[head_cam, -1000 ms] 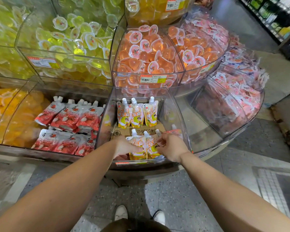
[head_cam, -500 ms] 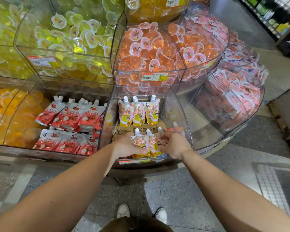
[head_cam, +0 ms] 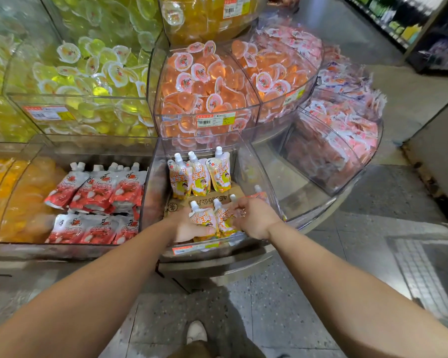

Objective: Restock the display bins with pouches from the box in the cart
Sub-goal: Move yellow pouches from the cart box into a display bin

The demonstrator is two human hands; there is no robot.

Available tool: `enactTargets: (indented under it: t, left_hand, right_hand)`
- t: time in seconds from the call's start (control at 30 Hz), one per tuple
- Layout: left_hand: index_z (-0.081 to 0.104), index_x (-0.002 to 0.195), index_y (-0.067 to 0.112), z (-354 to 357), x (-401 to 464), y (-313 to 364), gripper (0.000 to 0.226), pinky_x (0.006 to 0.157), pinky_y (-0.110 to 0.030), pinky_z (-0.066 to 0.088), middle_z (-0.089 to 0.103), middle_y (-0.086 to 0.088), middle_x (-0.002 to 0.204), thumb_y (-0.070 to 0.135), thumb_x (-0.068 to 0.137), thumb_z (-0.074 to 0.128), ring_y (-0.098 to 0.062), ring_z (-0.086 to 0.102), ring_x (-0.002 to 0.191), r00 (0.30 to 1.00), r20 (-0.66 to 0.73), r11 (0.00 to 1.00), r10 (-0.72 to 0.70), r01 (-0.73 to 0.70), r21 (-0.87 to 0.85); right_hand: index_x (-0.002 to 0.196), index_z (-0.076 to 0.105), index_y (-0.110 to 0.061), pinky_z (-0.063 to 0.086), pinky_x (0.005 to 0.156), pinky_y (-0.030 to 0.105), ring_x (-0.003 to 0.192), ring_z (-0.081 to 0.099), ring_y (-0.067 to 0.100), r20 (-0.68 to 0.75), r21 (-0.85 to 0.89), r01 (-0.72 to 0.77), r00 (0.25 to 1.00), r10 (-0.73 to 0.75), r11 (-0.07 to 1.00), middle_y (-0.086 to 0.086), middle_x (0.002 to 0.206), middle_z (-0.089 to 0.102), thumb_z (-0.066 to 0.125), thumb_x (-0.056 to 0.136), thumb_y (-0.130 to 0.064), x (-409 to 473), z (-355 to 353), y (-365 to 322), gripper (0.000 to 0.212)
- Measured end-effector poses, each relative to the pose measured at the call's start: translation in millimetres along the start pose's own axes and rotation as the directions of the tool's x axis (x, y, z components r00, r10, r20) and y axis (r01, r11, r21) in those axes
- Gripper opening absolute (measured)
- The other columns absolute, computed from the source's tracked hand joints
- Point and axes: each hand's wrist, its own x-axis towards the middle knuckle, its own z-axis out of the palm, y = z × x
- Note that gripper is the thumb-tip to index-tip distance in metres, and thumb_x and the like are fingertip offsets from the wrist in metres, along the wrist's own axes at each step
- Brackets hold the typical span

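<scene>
Pouches [head_cam: 212, 219], yellow-orange with white spouts, held low at front of clear bin [head_cam: 254, 161]. Far left: orange cups [head_cam: 3, 182], then red pouches [head_cam: 96, 200] in two rows in neighbouring bin. Left hand [head_cam: 186, 227] under the held pouches, thumb curled over the front one. Three more yellow pouches [head_cam: 199, 174] upright at bin's back, on cardboard [head_cam: 212, 198]. Right hand [head_cam: 254, 218] touching the held pouches' right side, fingers curled; grip not clear. Pink packets [head_cam: 342, 135] in bins farther right.
</scene>
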Motion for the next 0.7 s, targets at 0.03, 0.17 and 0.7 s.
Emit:
enactTargets:
  t: [0.03, 0.17, 0.7]
  left_hand:
    - [0.059, 0.122, 0.033, -1.7, -9.3, 9.9, 0.066, 0.099, -0.032, 0.046, 0.066, 0.01, 0.12, 0.065, 0.067, 0.074, -0.009, 0.061, 0.106, 1.0, 0.005, 0.999, 0.014, -0.014, 0.047]
    - [0.048, 0.139, 0.015, -6.1, -27.6, 45.6, 0.088, 0.104, -0.034, 0.04, 0.053, -0.008, 0.139, 0.076, 0.076, 0.051, -0.027, 0.051, 0.126, 0.986, -0.097, 0.942, -0.138, 0.16, 0.295]
    - [0.045, 0.139, 0.026, 249.2, -29.8, 471.0, 0.067, 0.109, -0.042, 0.034, 0.046, -0.009, 0.137, 0.058, 0.083, 0.062, -0.031, 0.04, 0.129, 0.78, -0.026, 0.68, 0.626, -0.528, 0.509]
  right_hand:
    - [0.108, 0.067, -0.017, 0.042, 0.093, 0.017, 0.1, 0.064, 0.012, -0.039, 0.042, 0.047, 0.998, -0.046, 0.998, 0.0, 0.109, 0.069, 0.063, 0.087, -0.014, -5.2, -5.0, 0.1, 0.021]
    - [0.095, 0.069, -0.003, 0.042, 0.068, 0.01, 0.068, 0.057, 0.0, -0.275, 0.183, 0.208, 0.949, -0.153, 0.961, -0.003, 0.082, 0.065, 0.063, 0.085, -0.003, -35.3, -45.6, 14.7, 0.012]
    - [0.127, 0.059, -0.025, 0.041, 0.102, 0.032, 0.123, 0.05, 0.024, -0.547, 0.098, -0.334, 0.769, 0.331, 0.937, 0.005, 0.13, 0.057, 0.063, 0.088, -0.036, -233.6, -227.3, 351.5, 0.041]
